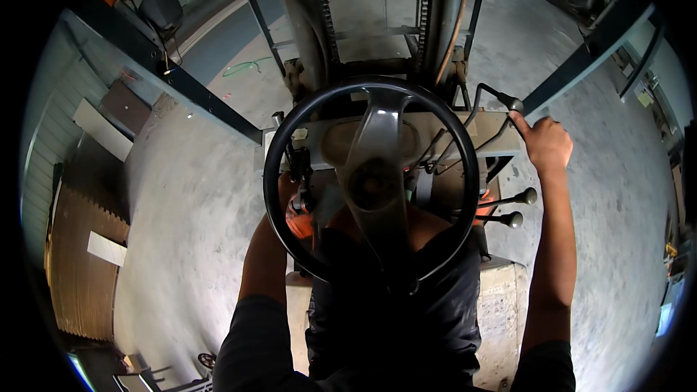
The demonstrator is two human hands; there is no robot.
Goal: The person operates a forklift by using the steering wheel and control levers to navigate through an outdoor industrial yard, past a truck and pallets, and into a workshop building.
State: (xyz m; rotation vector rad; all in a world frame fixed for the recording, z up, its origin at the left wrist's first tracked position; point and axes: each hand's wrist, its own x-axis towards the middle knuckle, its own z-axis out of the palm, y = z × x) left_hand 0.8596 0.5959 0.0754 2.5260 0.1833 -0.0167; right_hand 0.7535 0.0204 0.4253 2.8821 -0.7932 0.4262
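I sit behind a forklift's black steering wheel (375, 134). My right hand (549, 142) is at the right end of the dashboard, its fingers curled and its thumb up against a bent control lever (514, 104) with a dark knob. A second bent lever (496, 135) runs toward the same hand, and its end is hidden there. On the left, my left hand (288, 187) reaches down behind the wheel rim, beside a dark lever fitting (299, 160) on the column. The rim hides its fingers, so what it touches cannot be seen.
The forklift mast (314, 29) with its chains rises ahead, between two slanted posts. Two knobbed levers (524, 197) stick out below my right hand. Stacked brown cardboard (86, 261) lies along the left wall. A green hose (245, 67) lies on the floor ahead left.
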